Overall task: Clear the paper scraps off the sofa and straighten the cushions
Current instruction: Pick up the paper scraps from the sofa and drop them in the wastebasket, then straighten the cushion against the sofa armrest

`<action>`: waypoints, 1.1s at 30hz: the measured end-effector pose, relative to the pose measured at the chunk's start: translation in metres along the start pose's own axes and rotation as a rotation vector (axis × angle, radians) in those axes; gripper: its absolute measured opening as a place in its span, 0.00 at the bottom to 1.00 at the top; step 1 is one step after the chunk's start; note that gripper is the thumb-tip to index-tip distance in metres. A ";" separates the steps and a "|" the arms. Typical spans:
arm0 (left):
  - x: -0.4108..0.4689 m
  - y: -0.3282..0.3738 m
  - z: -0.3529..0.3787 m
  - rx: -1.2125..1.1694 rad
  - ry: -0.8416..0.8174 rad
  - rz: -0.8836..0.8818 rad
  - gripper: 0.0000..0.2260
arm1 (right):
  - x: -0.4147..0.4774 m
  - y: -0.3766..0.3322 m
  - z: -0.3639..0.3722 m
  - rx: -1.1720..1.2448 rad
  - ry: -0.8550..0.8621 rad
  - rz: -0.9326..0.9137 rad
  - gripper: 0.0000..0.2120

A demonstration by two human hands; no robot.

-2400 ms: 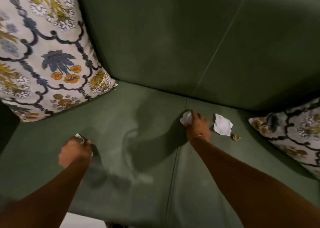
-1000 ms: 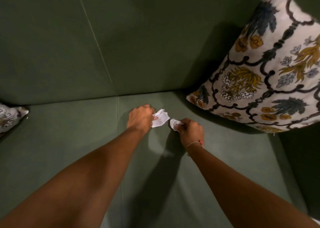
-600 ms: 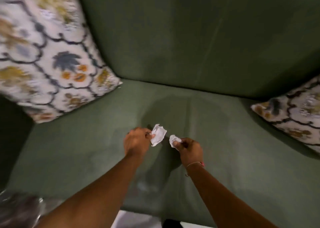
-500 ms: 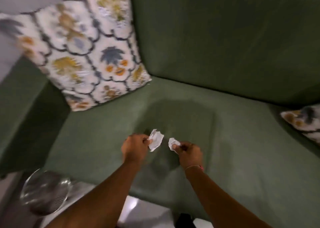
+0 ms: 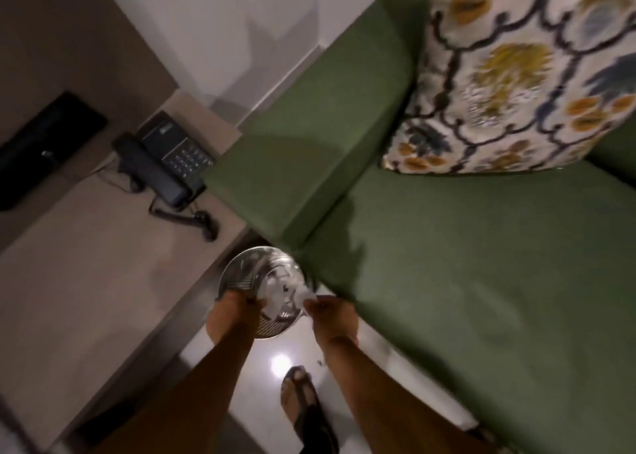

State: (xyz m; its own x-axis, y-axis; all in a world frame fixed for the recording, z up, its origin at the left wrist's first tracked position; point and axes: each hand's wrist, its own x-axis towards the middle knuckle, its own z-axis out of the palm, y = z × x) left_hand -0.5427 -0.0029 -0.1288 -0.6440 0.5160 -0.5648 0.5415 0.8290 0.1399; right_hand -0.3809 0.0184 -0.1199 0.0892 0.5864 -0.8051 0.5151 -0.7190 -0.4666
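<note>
Both hands have swung from the sofa (image 5: pixel 464 281) seat to the bin (image 5: pixel 256 274) by the desk (image 5: pixel 86 281); left hand (image 5: pixel 235 316) looks closed, contents hidden, right hand (image 5: pixel 330 317) pinches a scrap (image 5: pixel 306 295) over it. Visible seat looks clear; the cushion (image 5: pixel 509 74) leans unstraightened.

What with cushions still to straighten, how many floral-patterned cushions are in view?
1. The white floral-patterned cushion stands on the green sofa seat beside the armrest, upper right. Others may lie outside the frame.
</note>
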 end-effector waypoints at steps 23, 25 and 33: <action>-0.088 0.098 -0.050 -0.044 -0.021 0.333 0.12 | -0.019 -0.046 -0.142 -0.049 -0.119 -0.214 0.12; -0.113 0.143 -0.057 -0.055 0.006 0.357 0.14 | -0.021 -0.045 -0.203 -0.012 -0.019 -0.277 0.16; -0.138 0.316 -0.069 -0.188 0.033 0.527 0.32 | 0.029 -0.057 -0.401 0.063 0.206 -0.323 0.39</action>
State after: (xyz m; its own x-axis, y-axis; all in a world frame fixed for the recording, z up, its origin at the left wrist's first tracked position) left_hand -0.3201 0.2023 0.0498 -0.3303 0.8750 -0.3539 0.6913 0.4796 0.5405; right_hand -0.0663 0.2261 0.0302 0.1034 0.8444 -0.5256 0.4914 -0.5028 -0.7111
